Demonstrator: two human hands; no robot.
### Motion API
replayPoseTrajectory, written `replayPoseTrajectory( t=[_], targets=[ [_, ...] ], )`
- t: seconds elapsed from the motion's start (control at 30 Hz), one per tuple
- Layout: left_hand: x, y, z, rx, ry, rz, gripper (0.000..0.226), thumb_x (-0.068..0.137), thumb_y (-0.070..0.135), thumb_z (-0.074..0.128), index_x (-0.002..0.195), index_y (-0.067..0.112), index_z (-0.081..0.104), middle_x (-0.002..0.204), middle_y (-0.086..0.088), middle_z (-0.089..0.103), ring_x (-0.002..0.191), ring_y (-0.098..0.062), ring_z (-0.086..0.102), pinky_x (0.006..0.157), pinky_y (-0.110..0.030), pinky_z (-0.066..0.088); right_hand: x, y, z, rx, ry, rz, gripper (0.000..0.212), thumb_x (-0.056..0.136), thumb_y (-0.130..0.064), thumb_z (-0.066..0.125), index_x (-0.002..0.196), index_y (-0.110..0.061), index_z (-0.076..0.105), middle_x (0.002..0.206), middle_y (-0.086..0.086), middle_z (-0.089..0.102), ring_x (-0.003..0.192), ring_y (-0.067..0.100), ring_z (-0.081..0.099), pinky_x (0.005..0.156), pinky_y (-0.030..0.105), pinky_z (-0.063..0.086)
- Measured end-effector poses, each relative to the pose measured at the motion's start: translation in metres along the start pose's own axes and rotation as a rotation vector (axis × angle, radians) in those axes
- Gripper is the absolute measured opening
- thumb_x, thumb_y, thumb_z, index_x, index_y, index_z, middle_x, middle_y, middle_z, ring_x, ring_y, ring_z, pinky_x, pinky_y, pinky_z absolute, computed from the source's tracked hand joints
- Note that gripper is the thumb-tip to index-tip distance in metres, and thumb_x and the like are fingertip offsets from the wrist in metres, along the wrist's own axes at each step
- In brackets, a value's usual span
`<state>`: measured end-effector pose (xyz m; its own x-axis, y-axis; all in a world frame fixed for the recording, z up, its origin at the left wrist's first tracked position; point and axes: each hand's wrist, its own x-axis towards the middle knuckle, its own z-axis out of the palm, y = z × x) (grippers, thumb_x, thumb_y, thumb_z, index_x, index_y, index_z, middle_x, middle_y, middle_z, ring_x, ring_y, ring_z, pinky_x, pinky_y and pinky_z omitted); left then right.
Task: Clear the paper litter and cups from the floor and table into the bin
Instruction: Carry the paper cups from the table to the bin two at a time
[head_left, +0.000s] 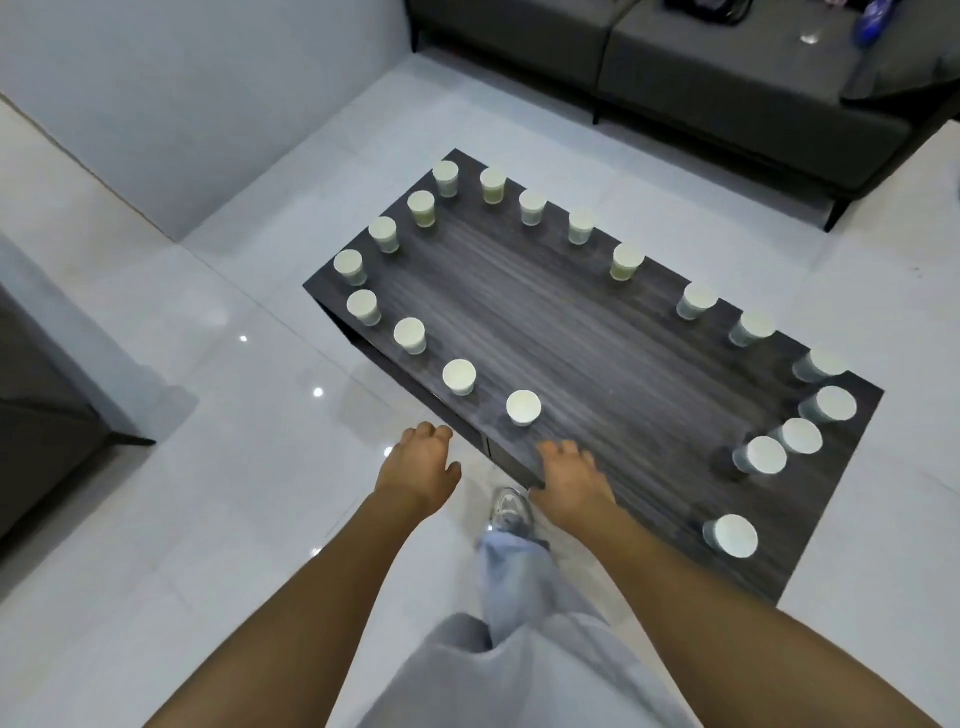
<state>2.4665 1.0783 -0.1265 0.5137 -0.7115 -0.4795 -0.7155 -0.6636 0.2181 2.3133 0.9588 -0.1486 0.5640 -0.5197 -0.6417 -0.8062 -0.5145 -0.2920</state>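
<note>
Standing at the near edge of a low dark wooden table (571, 332), both arms reaching forward and down

Left hand (418, 462): over the white tiled floor (208, 519) just beside the table's near corner, fingers loosely curled, holding nothing, touching nothing

Right hand (569, 475): over the near edge of the table, fingers relaxed and bent downward, gripping nothing; contact with the tabletop not clear from this angle

White paper cups (523, 408): all upside down on the tabletop, set in a ring along its edges, centre bare. Nearest cup just beyond the right hand's fingertips, next one (459, 376) further along the same edge. A looser group (763, 454) toward the right end, two of them touching or nearly so

Bin: not in view. Paper litter: none visible on the floor shown

Judged step: start of cup collection, nothing yet picked up. Right hand best placed for the nearest cup; left hand free for the next. Upside-down cups likely empty and light, so easy to knock over; stacking them by hand probably saves trips

Also in view: grey sofa (727, 78) behind the table, one shoe (511, 512) and pale trouser leg (519, 597) below
</note>
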Motion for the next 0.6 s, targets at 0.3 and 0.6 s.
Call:
replayPoseTrajectory(
  t=[0.3, 0.6],
  targets=[
    [0.118, -0.012, -0.014, 0.038, -0.123, 0.025, 0.046, 0.094, 0.028, 0.049, 0.136, 0.010, 0.042, 0.133, -0.010, 0.049, 0.122, -0.026, 0.043, 0.097, -0.035, 0.042, 0.110, -0.011, -0.031, 0.052, -0.043, 0.076, 0.060, 0.090, -0.026, 0.058, 0.143, -0.020, 0.029, 0.139, 0.010, 0.034, 0.124, 0.033, 0.036, 0.096, 0.043, 0.042],
    [0.238, -0.035, 0.035, 0.165, -0.216, 0.168, 0.060, 0.094, 0.029, 0.053, 0.146, 0.014, 0.029, 0.150, -0.010, 0.032, 0.137, -0.027, 0.031, 0.113, -0.034, 0.027, 0.215, -0.006, 0.006, 0.163, -0.043, 0.221, 0.064, 0.088, -0.028, 0.062, 0.143, -0.025, 0.030, 0.142, 0.009, 0.031, 0.125, 0.033, 0.032, 0.098, 0.044, 0.039]
  ],
)
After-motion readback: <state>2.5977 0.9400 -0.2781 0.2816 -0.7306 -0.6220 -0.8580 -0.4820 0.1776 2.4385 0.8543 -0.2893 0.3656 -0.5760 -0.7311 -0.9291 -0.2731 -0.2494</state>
